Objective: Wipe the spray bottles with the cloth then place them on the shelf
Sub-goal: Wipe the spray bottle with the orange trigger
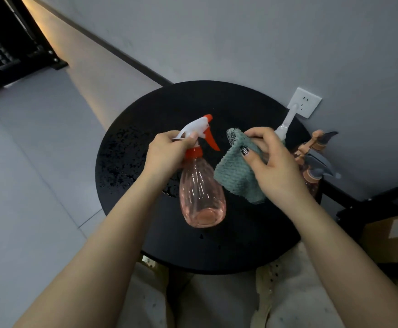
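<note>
— Head view first: where is the bottle being cleaned?

— Above the round black table (131,162), off its surface. It is a clear pink plastic spray bottle (201,195) with a white and orange trigger head, tilted so its base points toward the person. The left hand (169,152) grips it at the neck and trigger, fingers curled round.

— And the cloth?

— A grey-green textured cloth (237,176), pinched in the right hand (273,166) just beside the pink bottle; I cannot tell if they touch. A white nozzle (286,125) sticks up behind that hand.

— Other bottles?

— Two brownish spray bottles with grey triggers (316,159) stand close together at the table's right edge, near a white wall socket (305,101). Water droplets speckle the tabletop on the left.
</note>
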Demonstrator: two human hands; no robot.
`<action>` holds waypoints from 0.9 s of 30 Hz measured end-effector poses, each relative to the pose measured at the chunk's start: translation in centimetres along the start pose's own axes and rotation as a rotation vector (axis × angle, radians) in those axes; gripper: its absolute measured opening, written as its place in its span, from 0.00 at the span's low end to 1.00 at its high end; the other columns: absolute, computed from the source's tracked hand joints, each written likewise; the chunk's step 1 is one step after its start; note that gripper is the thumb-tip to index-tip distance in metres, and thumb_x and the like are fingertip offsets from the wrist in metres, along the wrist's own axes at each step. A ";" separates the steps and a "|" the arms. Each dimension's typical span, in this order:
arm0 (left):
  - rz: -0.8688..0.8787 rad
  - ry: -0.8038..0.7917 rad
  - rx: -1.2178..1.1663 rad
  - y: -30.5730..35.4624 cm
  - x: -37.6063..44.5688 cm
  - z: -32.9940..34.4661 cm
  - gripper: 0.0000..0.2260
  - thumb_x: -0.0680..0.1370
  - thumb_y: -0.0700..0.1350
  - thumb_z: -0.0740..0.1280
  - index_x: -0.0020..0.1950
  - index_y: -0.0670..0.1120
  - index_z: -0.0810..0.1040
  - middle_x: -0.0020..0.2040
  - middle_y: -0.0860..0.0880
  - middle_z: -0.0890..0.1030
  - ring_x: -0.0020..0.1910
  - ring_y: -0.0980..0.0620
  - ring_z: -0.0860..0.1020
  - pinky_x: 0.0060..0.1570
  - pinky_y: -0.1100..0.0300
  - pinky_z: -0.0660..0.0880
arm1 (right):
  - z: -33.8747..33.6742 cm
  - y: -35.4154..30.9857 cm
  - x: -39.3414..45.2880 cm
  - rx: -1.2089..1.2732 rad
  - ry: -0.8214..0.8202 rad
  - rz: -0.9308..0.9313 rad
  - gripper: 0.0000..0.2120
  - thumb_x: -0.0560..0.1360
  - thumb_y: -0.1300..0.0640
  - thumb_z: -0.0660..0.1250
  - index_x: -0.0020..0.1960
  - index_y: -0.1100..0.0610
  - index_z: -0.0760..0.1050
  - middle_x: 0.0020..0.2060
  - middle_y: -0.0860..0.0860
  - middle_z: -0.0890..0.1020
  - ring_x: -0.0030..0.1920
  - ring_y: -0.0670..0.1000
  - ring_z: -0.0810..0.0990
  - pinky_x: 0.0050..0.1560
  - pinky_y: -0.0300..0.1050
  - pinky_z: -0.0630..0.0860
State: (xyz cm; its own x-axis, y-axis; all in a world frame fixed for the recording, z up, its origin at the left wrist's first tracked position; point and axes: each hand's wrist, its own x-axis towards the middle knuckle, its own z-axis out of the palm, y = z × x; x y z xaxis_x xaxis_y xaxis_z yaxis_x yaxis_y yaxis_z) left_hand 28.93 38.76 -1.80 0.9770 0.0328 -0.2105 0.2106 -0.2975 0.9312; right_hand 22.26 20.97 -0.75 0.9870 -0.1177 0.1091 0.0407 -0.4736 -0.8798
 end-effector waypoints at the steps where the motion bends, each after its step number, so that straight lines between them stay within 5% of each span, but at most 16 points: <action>1: -0.015 -0.026 -0.020 0.2 -0.6 -0.1 0.08 0.76 0.48 0.67 0.40 0.46 0.80 0.28 0.55 0.78 0.31 0.55 0.77 0.41 0.54 0.80 | -0.1 -0.2 -0.4 0.014 -0.021 -0.025 0.13 0.78 0.63 0.62 0.55 0.45 0.70 0.53 0.38 0.78 0.57 0.37 0.76 0.57 0.36 0.73; 5: -0.053 -0.140 -0.077 0.2 -2.5 -0.3 0.10 0.77 0.48 0.66 0.40 0.43 0.77 0.34 0.46 0.77 0.29 0.54 0.75 0.34 0.61 0.78 | 0.0 -0.4 -1.5 0.012 -0.019 -0.130 0.13 0.77 0.63 0.64 0.56 0.47 0.74 0.54 0.40 0.77 0.58 0.40 0.75 0.60 0.44 0.74; 7: -0.067 -0.180 -0.117 0.0 -2.9 -0.2 0.10 0.77 0.48 0.66 0.42 0.43 0.77 0.33 0.47 0.77 0.27 0.56 0.75 0.27 0.66 0.74 | 0.4 -0.1 -1.9 -0.016 -0.008 -0.178 0.14 0.77 0.63 0.64 0.57 0.48 0.75 0.53 0.41 0.75 0.57 0.39 0.74 0.59 0.39 0.72; 12: -0.062 -0.193 -0.090 -0.8 -1.9 0.6 0.12 0.76 0.50 0.68 0.37 0.43 0.79 0.31 0.49 0.77 0.30 0.53 0.75 0.31 0.62 0.70 | 2.4 1.1 -3.2 -0.056 -0.145 -0.307 0.16 0.76 0.62 0.62 0.62 0.54 0.76 0.55 0.44 0.76 0.59 0.37 0.73 0.59 0.27 0.66; 16: -0.063 -0.127 0.004 -1.8 -1.3 0.2 0.15 0.75 0.52 0.69 0.42 0.40 0.81 0.36 0.46 0.80 0.36 0.50 0.78 0.39 0.57 0.73 | 3.8 2.2 -4.3 -0.175 -0.294 -0.395 0.19 0.77 0.51 0.60 0.67 0.54 0.72 0.63 0.46 0.72 0.66 0.42 0.69 0.66 0.36 0.66; 19: -0.069 -0.127 0.027 -2.5 -1.3 -0.3 0.12 0.74 0.52 0.69 0.34 0.46 0.79 0.33 0.47 0.77 0.34 0.50 0.76 0.38 0.57 0.71 | 4.3 2.5 -5.2 -0.352 -0.362 -0.611 0.21 0.77 0.49 0.62 0.66 0.58 0.72 0.65 0.53 0.72 0.69 0.52 0.67 0.67 0.47 0.68; 23: -0.103 -0.115 0.033 -3.2 -0.8 -0.7 0.14 0.73 0.52 0.69 0.32 0.47 0.74 0.30 0.48 0.75 0.30 0.49 0.73 0.35 0.57 0.68 | 5.4 3.3 -6.5 -0.557 -0.485 -0.936 0.15 0.78 0.56 0.64 0.63 0.60 0.76 0.61 0.55 0.77 0.66 0.59 0.70 0.63 0.52 0.71; 27: -0.116 -0.111 0.040 -3.7 -0.6 -0.6 0.14 0.73 0.51 0.70 0.30 0.47 0.74 0.27 0.51 0.74 0.28 0.51 0.72 0.36 0.56 0.69 | 5.6 3.8 -6.8 -0.580 -0.479 -0.997 0.13 0.76 0.63 0.66 0.60 0.60 0.77 0.58 0.54 0.79 0.63 0.59 0.73 0.59 0.54 0.74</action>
State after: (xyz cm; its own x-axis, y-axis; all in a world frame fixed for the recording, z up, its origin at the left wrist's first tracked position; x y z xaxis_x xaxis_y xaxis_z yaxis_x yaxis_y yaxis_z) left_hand 27.62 40.43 -4.92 0.9360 -0.0361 -0.3501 0.3187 -0.3355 0.8865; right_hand 16.54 24.84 -7.42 0.5277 0.7852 0.3241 0.8488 -0.5026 -0.1644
